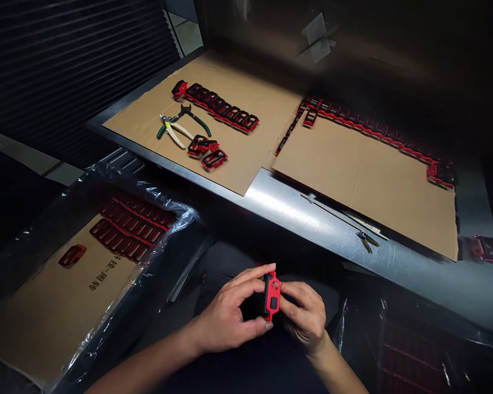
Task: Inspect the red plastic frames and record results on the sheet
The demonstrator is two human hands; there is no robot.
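Observation:
In the head view a red and black plastic frame part [273, 295] is held upright above my lap. My left hand [234, 309] grips it from the left, fingers on its top end and thumb at its bottom end. My right hand [305, 313] is closed against its right side, with the fingertips partly hidden behind the part. Similar red and black parts stand in a row [222, 106] on the left cardboard sheet [148, 109]. A few more loose parts [207, 150] lie near two pairs of pliers [183, 123].
A longer row of parts [373, 131] runs along the back of the right cardboard sheet [361, 180]. Small metal tools [367, 241] lie on the metal table edge [279, 202]. At lower left, a plastic-lined box [36, 323] holds rows of parts; another plastic-covered box [419, 350] is lower right.

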